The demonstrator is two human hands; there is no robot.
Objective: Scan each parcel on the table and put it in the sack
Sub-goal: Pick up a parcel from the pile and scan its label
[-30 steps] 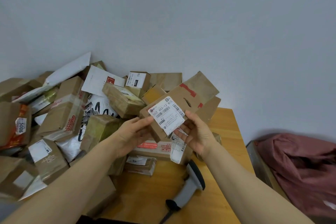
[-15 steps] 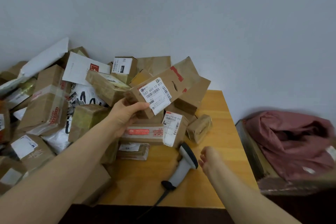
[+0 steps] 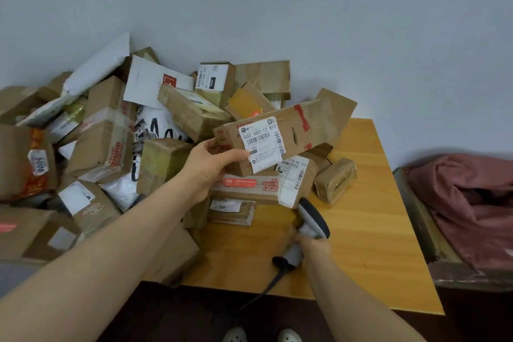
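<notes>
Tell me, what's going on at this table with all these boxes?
A person is working through a heap of parcels on a wooden table. Their left hand holds up a brown cardboard parcel, its white barcode label facing them. Their right hand grips the handle of a grey barcode scanner low at the table, so this parcel looks about to be scanned. A reddish sack sits to the right.
</notes>
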